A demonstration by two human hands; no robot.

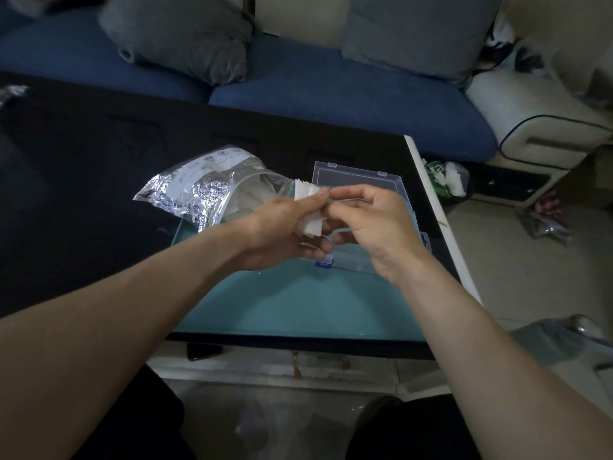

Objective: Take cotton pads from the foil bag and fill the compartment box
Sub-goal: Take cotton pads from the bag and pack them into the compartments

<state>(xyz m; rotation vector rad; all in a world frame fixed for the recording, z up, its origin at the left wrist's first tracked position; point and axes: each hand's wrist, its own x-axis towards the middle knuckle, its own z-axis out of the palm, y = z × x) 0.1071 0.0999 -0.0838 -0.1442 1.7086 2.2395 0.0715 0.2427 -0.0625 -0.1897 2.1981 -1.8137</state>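
Dim living room: a blue sofa with grey cushions (185, 34) runs behind a black glossy low table (83, 180), and a teal rectangular mat (298, 303) covers the table's near right part.

Furthest left on the work area lies one crinkled silver foil bag with a clear printed front (199, 187), on its side, its open mouth facing right toward the hands, one edge resting on the mat.

Next comes the left hand (282, 230), fingers curled round a small stack of white square cotton pads (310, 210), thumb on top. The stack is held in the air above the box; its exact count cannot be read, though several layered edges show.

Meeting it is the right hand (368, 220), thumb and forefinger pinching at the stack's upper edge, as if peeling off one pad or a few.

Beneath and behind both hands sits one clear plastic compartment box with a blue latch (351, 257), its hinged lid (355, 177) open and lying back. The hands hide most of the compartments, so how full they are cannot be told.

Judged from this, the step in hand is separating pads already taken out of the bag. The next move likely calls for lowering the pinched pads flat into a free compartment while the left hand keeps the remainder together.

Count: one bag, one box, one stack, two hands.
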